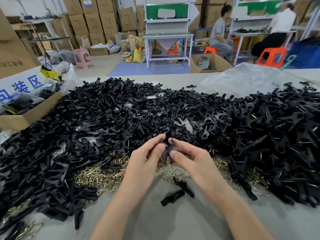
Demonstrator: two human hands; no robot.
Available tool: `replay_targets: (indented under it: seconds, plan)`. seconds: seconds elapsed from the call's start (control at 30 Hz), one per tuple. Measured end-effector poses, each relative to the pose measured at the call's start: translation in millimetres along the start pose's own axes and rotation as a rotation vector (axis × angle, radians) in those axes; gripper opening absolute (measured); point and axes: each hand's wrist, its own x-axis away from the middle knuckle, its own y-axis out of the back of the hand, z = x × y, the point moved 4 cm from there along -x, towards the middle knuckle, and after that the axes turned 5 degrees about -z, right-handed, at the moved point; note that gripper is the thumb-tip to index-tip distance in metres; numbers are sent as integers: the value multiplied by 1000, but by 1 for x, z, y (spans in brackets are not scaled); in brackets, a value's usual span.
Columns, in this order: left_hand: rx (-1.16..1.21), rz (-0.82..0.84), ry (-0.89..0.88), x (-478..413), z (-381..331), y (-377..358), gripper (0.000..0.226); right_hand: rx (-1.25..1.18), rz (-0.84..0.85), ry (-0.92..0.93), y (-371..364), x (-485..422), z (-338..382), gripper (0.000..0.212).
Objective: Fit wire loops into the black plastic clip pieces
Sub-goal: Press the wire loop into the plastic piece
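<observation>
Stacked cartons (97,19) fill the far wall of a warehouse room. In front of them I count two white workbenches, one at centre (168,34) and one far right (249,32), with two seated people (220,30) beside the right one. My grey table (173,222) runs across the whole near view. A pile of black clip pieces (121,110) covers it from left to right, far too many for me to count. Along its near edge lies a heap of brass-coloured wire loops (103,177), also beyond counting. One open cardboard box (22,118) sits at the left, and one crumpled clear plastic bag (242,78) at the far right. Both hands meet at centre, just above the loops. The left hand (143,160) and right hand (192,158) each pinch a single held clip piece (167,151) between thumb and fingers. It is matte black and roughly upright, with two legs pointing down. I cannot tell whether a loop is seated in it. Two loose clip pieces (171,198) lie on bare table nearer me.
</observation>
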Motion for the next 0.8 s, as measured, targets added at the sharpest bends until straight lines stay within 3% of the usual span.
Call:
replay_targets:
  seconds: [0.37,0.57,0.8]
  plan:
    - [-26,-1,-6,-1,0,3,28,-38,-33,-33,4,-1,-1,33]
    - [7,25,3,-1,1,0,28,39,7,38,2,1,3,40]
    - [227,141,78,2,2,-4,36,45,-9,23,10,-3,-3,24]
